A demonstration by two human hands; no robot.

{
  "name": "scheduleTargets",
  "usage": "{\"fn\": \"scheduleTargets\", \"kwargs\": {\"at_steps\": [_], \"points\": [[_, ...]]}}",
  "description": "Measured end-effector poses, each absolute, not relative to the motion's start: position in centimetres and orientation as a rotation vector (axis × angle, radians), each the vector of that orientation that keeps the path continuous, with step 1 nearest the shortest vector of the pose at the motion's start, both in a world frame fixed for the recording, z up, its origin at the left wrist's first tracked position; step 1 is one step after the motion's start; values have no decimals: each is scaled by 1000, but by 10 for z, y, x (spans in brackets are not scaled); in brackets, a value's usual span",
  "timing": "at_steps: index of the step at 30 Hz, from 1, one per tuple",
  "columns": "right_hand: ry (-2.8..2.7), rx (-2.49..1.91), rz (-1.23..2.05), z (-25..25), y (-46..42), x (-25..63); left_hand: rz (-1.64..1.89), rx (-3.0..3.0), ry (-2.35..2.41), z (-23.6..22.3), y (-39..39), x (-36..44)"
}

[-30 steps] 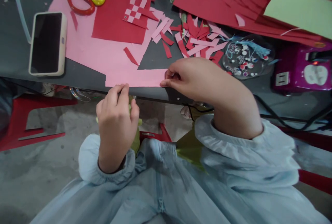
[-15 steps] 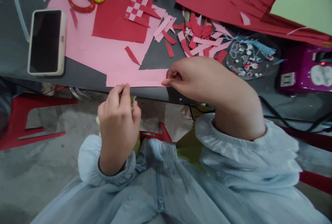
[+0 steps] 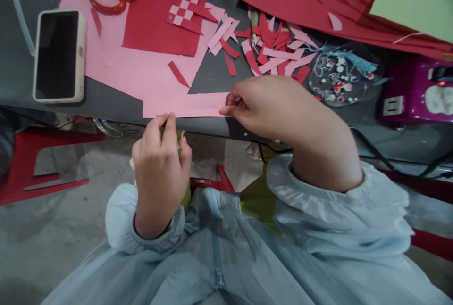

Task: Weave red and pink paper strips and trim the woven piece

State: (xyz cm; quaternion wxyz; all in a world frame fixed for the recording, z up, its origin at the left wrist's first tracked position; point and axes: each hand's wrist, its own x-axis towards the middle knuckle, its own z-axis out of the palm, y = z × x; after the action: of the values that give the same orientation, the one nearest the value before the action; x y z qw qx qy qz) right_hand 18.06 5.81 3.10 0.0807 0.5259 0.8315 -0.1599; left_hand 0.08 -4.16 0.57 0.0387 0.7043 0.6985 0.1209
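Note:
A pink paper strip (image 3: 191, 104) lies along the front edge of the dark table. My right hand (image 3: 264, 100) pinches its right end between thumb and forefinger. My left hand (image 3: 161, 154) rests its fingertips on the strip's lower edge towards the left; the thumb stands apart and the fingers are stretched out. Beyond the strip lies a larger pink sheet (image 3: 116, 71), with a red sheet (image 3: 152, 27) on top. A woven red and pink paper fish (image 3: 183, 12) sits on the red sheet.
Scissors (image 3: 106, 1) with red and yellow handles lie at the back left, a phone (image 3: 58, 55) at the left. Paper scraps (image 3: 272, 53) are heaped past my right hand. Further right are a clear tray (image 3: 339, 76) of beads and a purple box (image 3: 414, 90) with a socket.
The view has shifted slightly, so the table things sit a little further left and up. Both hands keep their places on the pink strip.

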Motion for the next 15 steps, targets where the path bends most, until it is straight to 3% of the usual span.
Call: {"fn": "scheduleTargets", "kwargs": {"at_steps": [15], "points": [[2445, 1613, -499, 31, 61, 178, 202, 2286, 2110, 6, -44, 6]]}}
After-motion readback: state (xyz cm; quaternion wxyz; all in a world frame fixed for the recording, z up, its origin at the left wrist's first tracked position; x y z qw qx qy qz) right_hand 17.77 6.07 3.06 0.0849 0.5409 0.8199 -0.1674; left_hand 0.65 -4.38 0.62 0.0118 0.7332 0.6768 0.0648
